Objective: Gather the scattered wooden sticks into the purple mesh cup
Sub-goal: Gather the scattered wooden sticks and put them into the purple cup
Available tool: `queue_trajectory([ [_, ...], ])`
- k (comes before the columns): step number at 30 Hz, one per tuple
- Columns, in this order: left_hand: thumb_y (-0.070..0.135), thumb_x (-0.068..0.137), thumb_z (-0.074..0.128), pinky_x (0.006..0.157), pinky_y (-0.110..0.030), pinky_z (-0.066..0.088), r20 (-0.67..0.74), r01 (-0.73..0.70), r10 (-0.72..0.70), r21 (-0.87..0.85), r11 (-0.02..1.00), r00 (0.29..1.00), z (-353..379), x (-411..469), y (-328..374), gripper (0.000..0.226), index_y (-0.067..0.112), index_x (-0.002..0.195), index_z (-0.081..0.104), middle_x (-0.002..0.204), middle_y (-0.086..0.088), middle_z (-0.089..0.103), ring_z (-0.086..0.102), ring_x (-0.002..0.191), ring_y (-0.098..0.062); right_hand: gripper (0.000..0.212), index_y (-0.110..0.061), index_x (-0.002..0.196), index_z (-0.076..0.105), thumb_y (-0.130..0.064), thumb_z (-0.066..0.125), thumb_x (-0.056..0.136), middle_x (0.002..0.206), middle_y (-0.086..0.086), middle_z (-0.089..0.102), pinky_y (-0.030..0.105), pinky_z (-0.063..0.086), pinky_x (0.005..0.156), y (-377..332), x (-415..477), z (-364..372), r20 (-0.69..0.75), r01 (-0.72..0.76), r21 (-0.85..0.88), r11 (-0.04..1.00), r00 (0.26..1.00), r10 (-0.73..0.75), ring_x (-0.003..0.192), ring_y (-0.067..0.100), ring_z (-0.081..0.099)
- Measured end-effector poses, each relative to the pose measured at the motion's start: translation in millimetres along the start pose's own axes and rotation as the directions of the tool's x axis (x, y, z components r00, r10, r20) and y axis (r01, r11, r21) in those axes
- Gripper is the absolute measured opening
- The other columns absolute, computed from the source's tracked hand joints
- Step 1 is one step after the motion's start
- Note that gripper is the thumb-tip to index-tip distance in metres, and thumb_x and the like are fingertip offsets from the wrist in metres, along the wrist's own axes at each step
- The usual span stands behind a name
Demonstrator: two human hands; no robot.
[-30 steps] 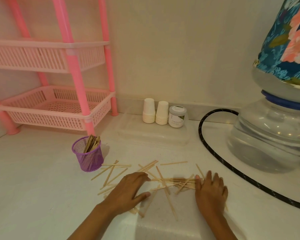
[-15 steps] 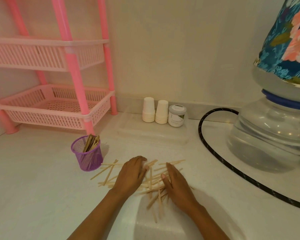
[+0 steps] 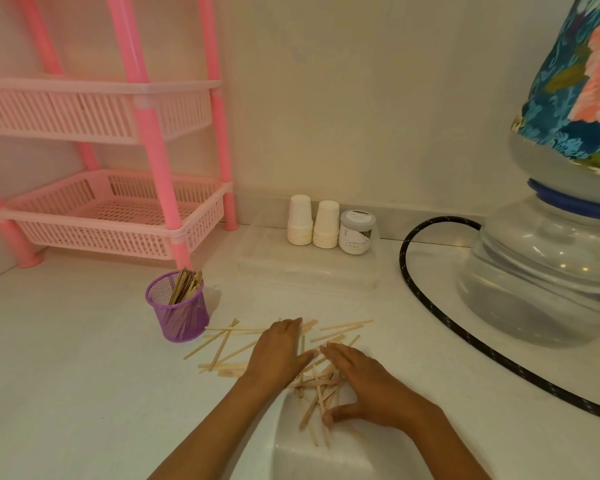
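The left hand and right hand lie flat, fingers straight, on the scattered wooden sticks on a white countertop. The purple mesh cup, partly filled, stands just left of the left hand. A cream wall lies beyond the hands. A pink rack stands far left.

The purple mesh cup stands upright on the white counter with a bundle of sticks leaning inside it, and just right of the cup the scattered wooden sticks lie flat. Both hands press on them with straight fingers, the left hand nearer the cup and the right hand farther off. A pink rack stands right behind the cup, while paper cups, a Cardamom Extract jar, a black hose and a water jug lie well to its right.
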State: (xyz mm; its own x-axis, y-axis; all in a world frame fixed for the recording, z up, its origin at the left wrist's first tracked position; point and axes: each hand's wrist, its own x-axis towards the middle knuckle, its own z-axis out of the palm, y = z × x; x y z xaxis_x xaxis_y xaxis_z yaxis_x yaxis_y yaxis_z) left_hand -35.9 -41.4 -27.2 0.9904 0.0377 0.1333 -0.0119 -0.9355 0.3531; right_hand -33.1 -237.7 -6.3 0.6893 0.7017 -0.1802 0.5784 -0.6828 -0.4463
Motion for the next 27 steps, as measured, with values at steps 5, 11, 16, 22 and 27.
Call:
queue_trajectory([
  [5, 0.032, 0.095, 0.05, 0.102, -0.03, 0.039, 0.01, 0.007, -0.006, -0.027, 1.0, 1.0, -4.3, 4.6, 11.0, 0.054, 0.012, 0.143, 0.034, 0.138, -0.005, 0.046, 0.041, 0.127, -0.02, 0.107, -0.031, 0.148, 0.0, -0.063, 0.066, 0.071, 0.158, -0.009, 0.001, 0.032, 0.01, 0.118, 2.2, 2.4, -1.4, -0.012, -0.025, -0.03, 0.999, 1.0, 0.025, 0.145, 0.012, 0.005],
  [11, 0.003, 0.093, 0.042, 0.09, -0.037, 0.046, -0.03, 0.012, -0.013, -0.028, 1.0, 0.999, -7.7, 7.0, 13.8, 0.032, 0.007, 0.121, 0.058, 0.118, -0.009, 0.058, 0.052, 0.109, -0.023, 0.095, -0.03, 0.148, 0.009, -0.058, 0.064, 0.076, 0.157, -0.012, 0.008, 0.03, 0.013, 0.118, 3.2, 5.6, -3.9, -0.081, -0.007, -0.044, 0.999, 0.997, 0.003, 0.144, 0.008, 0.011],
  [16, -0.003, 0.091, 0.042, 0.085, -0.037, 0.048, -0.05, 0.054, -0.057, -0.07, 0.996, 0.997, -9.6, 10.0, 14.4, 0.03, 0.004, 0.106, 0.067, 0.107, -0.01, 0.063, 0.058, 0.098, -0.023, 0.098, -0.031, 0.148, 0.011, -0.063, 0.064, 0.072, 0.158, -0.011, 0.009, 0.031, 0.012, 0.117, -0.6, 5.7, -2.8, -0.023, 0.003, -0.048, 0.999, 1.0, -0.005, 0.144, 0.009, 0.009],
  [22, -0.007, 0.086, 0.041, 0.065, -0.031, 0.037, -0.005, 0.07, -0.07, 0.011, 0.997, 0.998, -12.5, 11.3, 17.9, 0.024, 0.001, 0.081, 0.063, 0.09, -0.011, 0.058, 0.055, 0.086, -0.025, 0.082, -0.03, 0.144, 0.029, -0.061, 0.061, 0.075, 0.152, -0.009, 0.025, 0.032, 0.024, 0.112, -8.6, 7.5, 7.4, -0.091, 0.032, -0.175, 0.984, 0.995, -0.049, 0.139, 0.013, 0.022],
  [27, 0.013, 0.096, 0.044, 0.07, -0.028, 0.041, -0.051, 0.069, -0.066, 0.073, 0.995, 0.997, -7.0, 8.3, 17.3, 0.022, 0.002, 0.094, 0.063, 0.105, -0.01, 0.057, 0.053, 0.097, -0.022, 0.044, -0.027, 0.135, 0.044, -0.037, 0.051, 0.093, 0.137, -0.005, 0.043, 0.024, 0.037, 0.096, -6.9, 11.4, 10.5, -0.215, 0.057, -0.21, 0.976, 0.971, -0.103, 0.122, 0.011, 0.039],
])
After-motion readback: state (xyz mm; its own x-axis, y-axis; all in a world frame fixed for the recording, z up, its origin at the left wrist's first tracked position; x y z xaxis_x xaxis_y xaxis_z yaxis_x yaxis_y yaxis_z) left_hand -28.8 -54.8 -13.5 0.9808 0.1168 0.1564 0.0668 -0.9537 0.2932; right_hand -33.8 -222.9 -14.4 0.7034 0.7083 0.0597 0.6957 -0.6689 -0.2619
